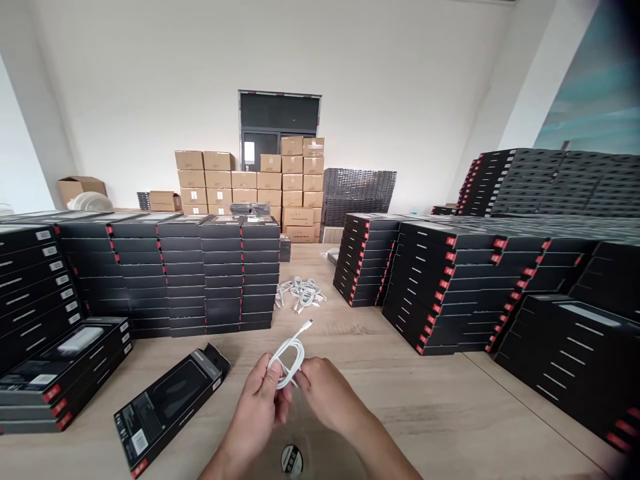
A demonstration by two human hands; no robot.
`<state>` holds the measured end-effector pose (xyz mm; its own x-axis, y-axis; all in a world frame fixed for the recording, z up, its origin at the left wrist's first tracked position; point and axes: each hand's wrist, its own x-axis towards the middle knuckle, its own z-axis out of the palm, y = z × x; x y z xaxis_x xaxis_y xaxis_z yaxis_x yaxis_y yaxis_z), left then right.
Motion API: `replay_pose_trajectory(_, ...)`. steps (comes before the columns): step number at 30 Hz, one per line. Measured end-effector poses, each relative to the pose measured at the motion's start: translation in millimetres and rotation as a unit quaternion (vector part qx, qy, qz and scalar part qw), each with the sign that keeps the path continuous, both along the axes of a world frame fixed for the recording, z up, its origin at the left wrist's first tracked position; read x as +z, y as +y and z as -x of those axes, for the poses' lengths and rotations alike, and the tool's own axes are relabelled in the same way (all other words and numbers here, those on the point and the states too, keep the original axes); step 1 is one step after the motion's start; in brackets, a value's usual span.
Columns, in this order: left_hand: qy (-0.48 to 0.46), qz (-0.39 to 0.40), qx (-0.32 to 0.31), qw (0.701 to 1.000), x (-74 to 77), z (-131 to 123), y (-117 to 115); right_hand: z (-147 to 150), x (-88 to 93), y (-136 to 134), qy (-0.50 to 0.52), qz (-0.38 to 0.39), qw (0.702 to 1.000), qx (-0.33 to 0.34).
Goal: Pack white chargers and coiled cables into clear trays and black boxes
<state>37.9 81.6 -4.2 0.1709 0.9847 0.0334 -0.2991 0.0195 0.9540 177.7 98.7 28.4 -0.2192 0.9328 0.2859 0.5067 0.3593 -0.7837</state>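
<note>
A white cable (295, 360), wound in a loose coil, is held above the table's front part, with its plug end pointing up and right. My left hand (263, 393) grips the coil's left side between thumb and fingers. On the coil's right side my right hand (320, 387) is closed on the cable, its fingertips partly hidden. To the left lies a black box (173, 403), its far end flap open. Farther back sits a pile of white coiled cables (303, 293). A round black-and-white label (291, 460) shows below my hands.
Stacked black boxes (185, 273) stand along the left, and more black stacks (430, 287) line the right of the wooden table (350, 333). A low stack (65, 380) is at the near left. Brown cartons (245, 180) are piled by the back wall.
</note>
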Motion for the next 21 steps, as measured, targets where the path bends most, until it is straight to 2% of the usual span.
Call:
replay_pose_trajectory(3, 0.045, 0.006, -0.023, 0.999, 0.8, 1.0, -0.4, 3.0, 2.4, -2.6, -0.045, -0.025, 0.998, 0.042)
replay_pose_trajectory(5, 0.052, 0.041, -0.049, 0.997, 3.3, 3.7, 0.2, 3.6, 3.4, -2.0, -0.042, -0.038, 0.998, 0.023)
replay_pose_trajectory(7, 0.040, 0.061, -0.044, 0.996, 5.9, 7.2, 1.5, 4.0, 3.9, -1.0, -0.023, -0.047, 0.999, -0.013)
replay_pose_trajectory(11, 0.054, 0.036, -0.014, 0.998, 8.4, 11.9, 3.9, 6.0, 4.5, -1.6, 0.009, -0.136, 0.986, -0.098)
replay_pose_trajectory(13, 0.084, 0.013, -0.028, 0.996, 8.4, 12.3, 4.0, 7.5, 4.1, -2.6, -0.005, -0.179, 0.980, -0.085)
replay_pose_trajectory(15, 0.106, -0.005, -0.039, 0.994, 8.7, 12.5, 3.1, 8.5, 3.6, -2.9, 0.004, -0.178, 0.982, -0.061)
replay_pose_trajectory(18, 0.106, -0.010, -0.043, 0.993, 11.4, 13.3, 0.7, 8.7, 3.8, -1.8, 0.121, -0.112, 0.984, -0.061)
replay_pose_trajectory(21, 0.091, -0.013, -0.055, 0.994, 14.9, 13.9, -1.0, 8.4, 5.3, 0.8, 0.293, -0.052, 0.953, -0.064)
